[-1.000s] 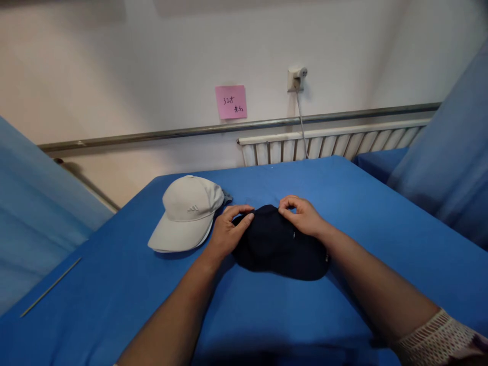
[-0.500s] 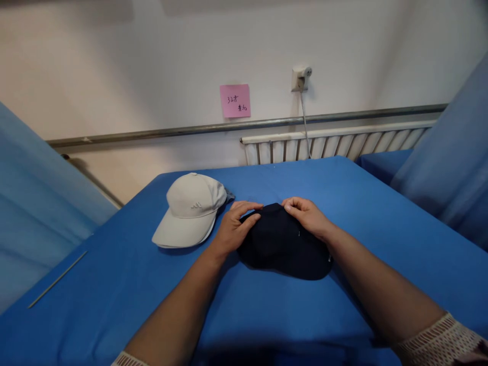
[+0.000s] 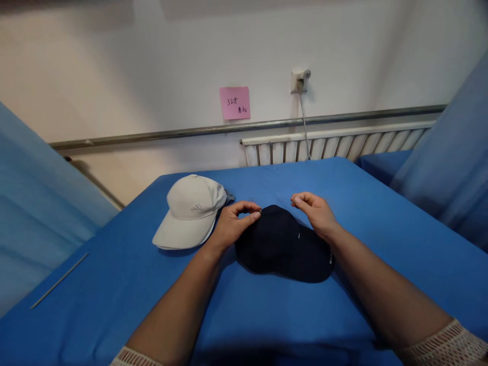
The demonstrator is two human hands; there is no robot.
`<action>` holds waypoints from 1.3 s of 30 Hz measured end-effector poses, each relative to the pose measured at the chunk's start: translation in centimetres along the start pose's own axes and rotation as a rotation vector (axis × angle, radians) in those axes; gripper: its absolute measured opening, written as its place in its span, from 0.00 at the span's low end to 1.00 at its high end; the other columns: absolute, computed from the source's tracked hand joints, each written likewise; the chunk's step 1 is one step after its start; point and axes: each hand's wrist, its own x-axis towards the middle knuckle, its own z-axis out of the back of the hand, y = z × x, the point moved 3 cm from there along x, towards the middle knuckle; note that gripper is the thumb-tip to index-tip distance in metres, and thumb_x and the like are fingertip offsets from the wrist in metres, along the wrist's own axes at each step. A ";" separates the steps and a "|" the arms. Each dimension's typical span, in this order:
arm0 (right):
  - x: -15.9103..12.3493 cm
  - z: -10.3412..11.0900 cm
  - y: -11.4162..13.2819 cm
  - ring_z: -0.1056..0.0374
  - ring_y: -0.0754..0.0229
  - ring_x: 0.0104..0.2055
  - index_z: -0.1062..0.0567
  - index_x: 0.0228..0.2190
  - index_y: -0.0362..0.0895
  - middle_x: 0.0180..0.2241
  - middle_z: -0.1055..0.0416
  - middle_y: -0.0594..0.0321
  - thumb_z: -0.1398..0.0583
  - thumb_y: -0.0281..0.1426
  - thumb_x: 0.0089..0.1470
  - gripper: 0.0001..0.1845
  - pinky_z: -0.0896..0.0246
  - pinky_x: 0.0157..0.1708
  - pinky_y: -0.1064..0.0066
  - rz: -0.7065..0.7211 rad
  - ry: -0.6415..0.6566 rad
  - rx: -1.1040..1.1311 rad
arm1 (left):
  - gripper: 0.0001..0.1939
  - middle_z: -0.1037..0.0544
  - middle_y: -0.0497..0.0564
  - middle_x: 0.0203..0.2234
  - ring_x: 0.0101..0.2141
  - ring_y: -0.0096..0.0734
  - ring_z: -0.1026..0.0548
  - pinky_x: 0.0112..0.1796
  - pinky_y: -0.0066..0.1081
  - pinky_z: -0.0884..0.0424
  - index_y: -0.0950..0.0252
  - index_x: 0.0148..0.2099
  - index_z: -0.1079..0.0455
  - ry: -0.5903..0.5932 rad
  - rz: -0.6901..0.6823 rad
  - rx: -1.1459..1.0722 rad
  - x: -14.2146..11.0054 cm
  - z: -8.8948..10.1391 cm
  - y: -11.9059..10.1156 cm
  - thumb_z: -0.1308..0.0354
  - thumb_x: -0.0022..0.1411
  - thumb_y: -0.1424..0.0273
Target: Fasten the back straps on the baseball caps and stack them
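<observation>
Here, on the blue cloth (image 3: 125, 290), lies the dark cap (image 3: 280, 244), beside the pale cap (image 3: 186, 203) with its slanted-stripe emblem (image 3: 196, 207). My left hand (image 3: 232, 227) pinches the dark cap's edge; my right hand (image 3: 317, 213), fingertips gathered, has no grip on it. The pink note (image 3: 234, 103) reads "32"; the white brim lettering (image 3: 331, 258) is too small.

Left arm (image 3: 179, 305), one, angled forward and rightward; left hand (image 3: 231, 226), thumb and forefinger in a pinch. Right arm (image 3: 381, 279), one, angled forward and leftward; right hand (image 3: 314, 213), fingers curled, thumb against forefinger
</observation>
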 end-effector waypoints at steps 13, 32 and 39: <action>-4.1 -2.2 3.8 0.33 0.52 0.44 0.29 0.34 0.47 0.41 0.29 0.57 0.34 0.40 0.50 0.13 0.42 0.46 0.57 0.520 0.344 -0.649 | 0.11 0.19 0.52 0.37 0.40 0.37 0.23 0.46 0.36 0.29 0.63 0.38 0.23 -0.056 -0.014 0.094 0.1 0.4 -0.5 0.35 0.52 0.65; -10.0 7.4 -2.3 0.37 0.63 0.21 0.25 0.32 0.45 0.27 0.27 0.59 0.35 0.43 0.48 0.15 0.48 0.19 0.71 -0.485 -0.176 -0.390 | 0.12 0.19 0.53 0.37 0.40 0.37 0.22 0.46 0.38 0.28 0.63 0.41 0.22 -0.098 -0.071 0.075 -0.1 0.6 1.4 0.37 0.55 0.64; -10.4 4.3 -2.9 0.51 0.72 0.15 0.34 0.23 0.43 0.16 0.42 0.71 0.34 0.43 0.46 0.19 0.65 0.13 0.78 -0.727 0.011 0.132 | 0.13 0.19 0.53 0.38 0.41 0.38 0.23 0.46 0.39 0.29 0.63 0.41 0.22 -0.151 -0.083 0.071 -0.4 1.2 1.4 0.37 0.55 0.63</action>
